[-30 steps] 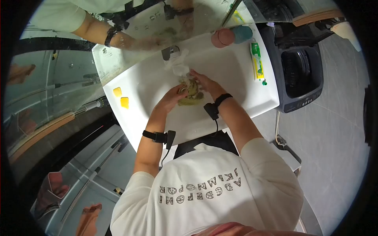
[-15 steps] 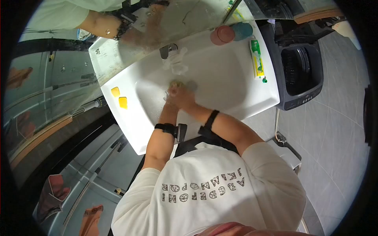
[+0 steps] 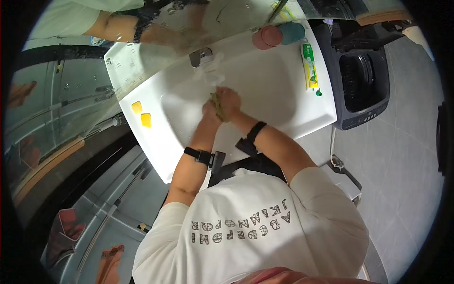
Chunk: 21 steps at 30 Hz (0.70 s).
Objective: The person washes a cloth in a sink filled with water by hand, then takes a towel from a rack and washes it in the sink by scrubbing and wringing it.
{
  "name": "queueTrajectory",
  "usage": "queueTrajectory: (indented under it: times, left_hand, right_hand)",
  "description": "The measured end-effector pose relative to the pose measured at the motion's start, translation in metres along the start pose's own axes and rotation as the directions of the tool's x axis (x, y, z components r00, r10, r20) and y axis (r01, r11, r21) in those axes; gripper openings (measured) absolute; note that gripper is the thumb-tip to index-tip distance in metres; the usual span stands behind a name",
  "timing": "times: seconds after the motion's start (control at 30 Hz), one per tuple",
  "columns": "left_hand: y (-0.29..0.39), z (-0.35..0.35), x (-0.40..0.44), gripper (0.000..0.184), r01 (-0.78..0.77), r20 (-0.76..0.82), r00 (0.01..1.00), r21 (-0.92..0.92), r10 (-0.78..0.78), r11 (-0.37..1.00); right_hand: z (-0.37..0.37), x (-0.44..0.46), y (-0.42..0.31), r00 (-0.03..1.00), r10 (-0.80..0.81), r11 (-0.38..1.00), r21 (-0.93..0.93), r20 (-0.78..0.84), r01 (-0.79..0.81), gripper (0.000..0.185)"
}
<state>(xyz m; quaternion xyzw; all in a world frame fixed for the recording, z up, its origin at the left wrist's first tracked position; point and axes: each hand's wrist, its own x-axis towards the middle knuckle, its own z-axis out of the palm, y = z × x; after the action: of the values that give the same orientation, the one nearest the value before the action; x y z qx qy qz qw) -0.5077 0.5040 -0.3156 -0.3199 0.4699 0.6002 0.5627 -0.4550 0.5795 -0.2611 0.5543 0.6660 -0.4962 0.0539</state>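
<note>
Over the basin of the white sink [image 3: 274, 111], my left hand [image 3: 211, 110] and my right hand [image 3: 230, 101] press together around a wet-looking yellow-green cloth [image 3: 218, 107]. A narrow strip of it shows between the hands, and the rest is hidden inside them. Both hands are closed, the right one slightly farther forward. Just beyond them, water runs from the faucet [image 3: 201, 57] into the basin.
Two yellow pieces [image 3: 146, 120] lie on the sink's left rim. A pink cup [image 3: 267, 38], a blue cup [image 3: 292, 34] and a toothpaste tube [image 3: 309, 66] stand or lie at the right. A dark washing machine [image 3: 362, 85] stands beside the sink; a mirror [image 3: 156, 28] borders its back.
My hands have turned and drawn slightly apart, with the right moving forward and right. The yellow-green cloth now shows as a strip between them.
</note>
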Motion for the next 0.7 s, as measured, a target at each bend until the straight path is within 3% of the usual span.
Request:
queueTrajectory:
  times: [0.07, 0.17, 0.2, 0.23, 0.27, 0.3, 0.37, 0.4, 0.43, 0.47, 0.5, 0.57, 0.6, 0.67, 0.7]
  left_hand:
    - [0.007, -0.020, 0.016, 0.037, -0.033, -0.018, 0.999, -0.039, 0.032, 0.999]
    - [0.010, -0.048, 0.030, 0.031, -0.089, -0.072, 0.994, -0.112, 0.081, 0.990]
    - [0.006, -0.047, 0.027, 0.031, -0.091, -0.071, 0.994, -0.114, 0.083, 0.989]
    - [0.000, -0.039, 0.013, 0.036, -0.175, -0.226, 0.954, 0.123, 0.199, 0.977]
    - [-0.003, -0.032, 0.000, 0.043, -0.210, -0.350, 0.873, 0.359, 0.339, 0.910]
    - [-0.001, -0.027, -0.009, 0.043, -0.220, -0.356, 0.868, 0.347, 0.345, 0.912]
    - [-0.001, -0.024, -0.022, 0.054, 0.087, -0.367, 0.915, 0.582, 0.167, 0.808]
    - [-0.004, -0.031, -0.015, 0.054, 0.085, -0.367, 0.915, 0.582, 0.167, 0.809]
    - [-0.009, -0.041, -0.002, 0.060, -0.106, -0.049, 0.853, 0.958, 0.520, 0.266]
    - [-0.008, -0.040, -0.001, 0.067, -0.164, 0.400, 0.707, 0.895, 0.583, -0.415]
    - [-0.010, -0.038, 0.001, 0.067, -0.161, 0.396, 0.701, 0.898, 0.593, -0.410]
    - [-0.004, -0.008, -0.014, 0.074, -0.066, 0.589, 0.758, 0.497, 0.281, -0.865]
    - [0.000, -0.014, 0.001, 0.074, -0.057, 0.593, 0.751, 0.497, 0.291, -0.866]
    - [-0.007, -0.036, 0.028, 0.076, -0.272, 0.695, 0.716, 0.363, 0.064, -0.891]
    - [-0.012, -0.042, 0.036, 0.076, -0.275, 0.688, 0.722, 0.383, 0.074, -0.882]
  right_hand:
    - [0.026, -0.028, 0.002, 0.982, -0.190, 0.964, -0.186, 0.018, 0.190, 0.034]
    - [0.029, -0.014, 0.024, 0.967, -0.216, 0.909, -0.333, 0.137, 0.250, 0.034]
    - [0.018, 0.008, 0.036, 0.947, -0.228, 0.823, -0.474, 0.228, 0.313, 0.034]
    - [0.004, 0.033, 0.053, 0.919, -0.230, 0.705, -0.596, 0.321, 0.385, 0.036]
    - [-0.005, 0.045, 0.074, 0.936, -0.250, 0.657, -0.668, 0.246, 0.351, 0.037]
    - [-0.012, 0.055, 0.086, 0.945, -0.278, 0.605, -0.733, 0.171, 0.311, 0.041]
    - [-0.045, 0.046, 0.057, 0.998, -0.014, 0.685, -0.727, -0.067, -0.039, 0.053]
    - [-0.046, 0.045, 0.062, 0.998, -0.016, 0.685, -0.728, -0.067, -0.038, 0.053]
    - [-0.045, 0.040, 0.067, 0.972, -0.234, 0.610, -0.783, -0.029, 0.123, 0.056]
    - [-0.044, 0.037, 0.074, 0.897, -0.441, 0.495, -0.826, 0.027, 0.268, 0.060]
    - [-0.041, 0.036, 0.080, 0.893, -0.450, 0.489, -0.827, 0.033, 0.277, 0.060]
    - [-0.036, 0.040, 0.090, 0.814, -0.376, 0.254, -0.796, 0.442, 0.549, 0.062]
    - [-0.032, 0.047, 0.095, 0.810, -0.388, 0.248, -0.797, 0.440, 0.551, 0.062]
    - [-0.026, 0.058, 0.114, 0.675, -0.495, 0.153, -0.709, 0.548, 0.688, 0.064]
    - [-0.026, 0.062, 0.122, 0.668, -0.484, 0.142, -0.703, 0.565, 0.697, 0.064]
